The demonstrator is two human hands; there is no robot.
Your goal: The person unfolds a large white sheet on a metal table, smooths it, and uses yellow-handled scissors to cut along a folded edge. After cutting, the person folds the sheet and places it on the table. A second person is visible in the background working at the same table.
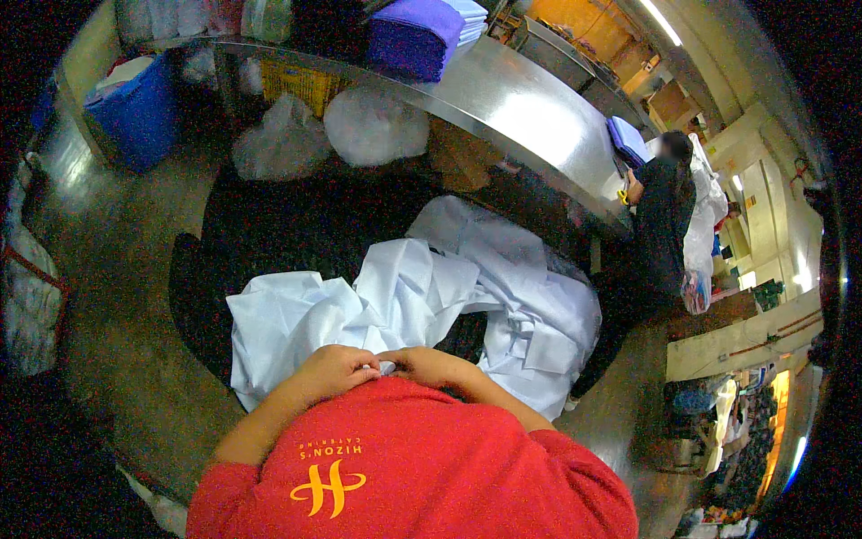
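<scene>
A large white cloth (pixel 395 292) lies in loose folds over my dark lap and trails off to the right. Close against my red shirt, my left hand (pixel 344 369) pinches the cloth's near edge. My right hand (pixel 416 366) is closed on the same edge, right beside the left, with the fingertips nearly meeting. Part of the right hand's fingers is hidden behind the hand itself.
A steel table (pixel 521 99) spans the far side, bearing purple folded cloths (pixel 417 36) and another folded stack (pixel 626 139). Beneath it sit filled plastic bags (pixel 375 126) and a yellow crate (pixel 301 85). A blue bin (pixel 135 112) stands left. A person in black (pixel 664 211) holds yellow-handled scissors (pixel 623 195).
</scene>
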